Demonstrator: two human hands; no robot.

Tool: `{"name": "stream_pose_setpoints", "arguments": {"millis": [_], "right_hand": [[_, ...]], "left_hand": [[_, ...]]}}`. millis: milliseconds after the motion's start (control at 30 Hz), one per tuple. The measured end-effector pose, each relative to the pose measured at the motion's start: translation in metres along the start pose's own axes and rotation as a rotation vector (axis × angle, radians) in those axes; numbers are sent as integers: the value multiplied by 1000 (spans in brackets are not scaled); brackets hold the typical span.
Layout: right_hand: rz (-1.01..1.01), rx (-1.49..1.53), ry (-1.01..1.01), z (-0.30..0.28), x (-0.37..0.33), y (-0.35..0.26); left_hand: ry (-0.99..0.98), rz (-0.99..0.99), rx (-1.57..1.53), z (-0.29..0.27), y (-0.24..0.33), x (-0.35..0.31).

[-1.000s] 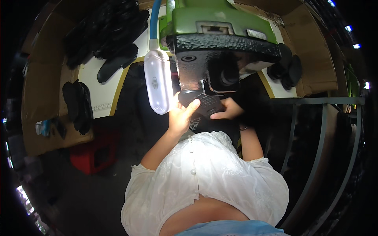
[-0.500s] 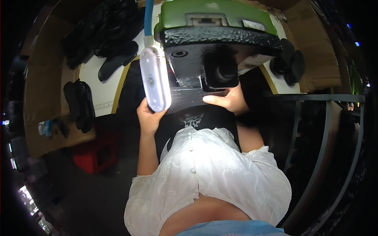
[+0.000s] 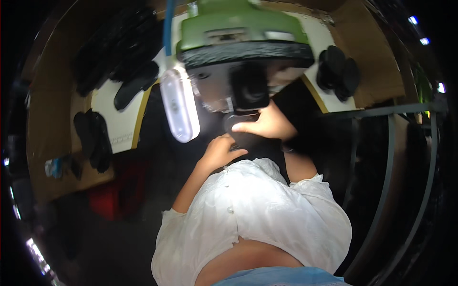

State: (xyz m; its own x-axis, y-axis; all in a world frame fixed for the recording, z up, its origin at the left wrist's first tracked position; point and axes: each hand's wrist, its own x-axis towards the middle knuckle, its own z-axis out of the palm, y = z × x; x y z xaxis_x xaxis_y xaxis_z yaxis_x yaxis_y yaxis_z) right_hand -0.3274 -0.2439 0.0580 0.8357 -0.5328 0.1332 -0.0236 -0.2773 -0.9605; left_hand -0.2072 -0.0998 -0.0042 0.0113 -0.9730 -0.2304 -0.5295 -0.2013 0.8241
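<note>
Just below the glossy green-and-black machine [image 3: 245,50], my right hand [image 3: 273,124] pinches a dark, flat, rubbery-looking piece [image 3: 230,124], probably light and bendy, best held by its edges. Nearer me than the machine, my left hand [image 3: 220,151] curls loosely; I cannot tell whether it grips.

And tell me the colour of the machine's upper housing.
Green; the upper housing shows best in the head view.

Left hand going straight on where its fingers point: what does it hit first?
Probably the dark sole or the right hand holding it; blur and depth leave the order unclear.
</note>
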Motion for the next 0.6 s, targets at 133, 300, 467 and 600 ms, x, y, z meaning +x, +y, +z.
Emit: {"name": "stream_pose_setpoints", "arguments": {"millis": [133,300,467,600], "right_hand": [[-165,-263,843,-80,-9,-7],[-234,-607,1235,-176,-22,8],[101,-1017,860,-218,-24,71],[82,-863,899,-205,-29,66]], "left_hand": [[354,21,-121,-10,-26,-6],[553,-105,-153,-38,-58,-25],[967,-98,153,-89,-77,-51],[1388,-383,804,-153,-106,-104]]}}
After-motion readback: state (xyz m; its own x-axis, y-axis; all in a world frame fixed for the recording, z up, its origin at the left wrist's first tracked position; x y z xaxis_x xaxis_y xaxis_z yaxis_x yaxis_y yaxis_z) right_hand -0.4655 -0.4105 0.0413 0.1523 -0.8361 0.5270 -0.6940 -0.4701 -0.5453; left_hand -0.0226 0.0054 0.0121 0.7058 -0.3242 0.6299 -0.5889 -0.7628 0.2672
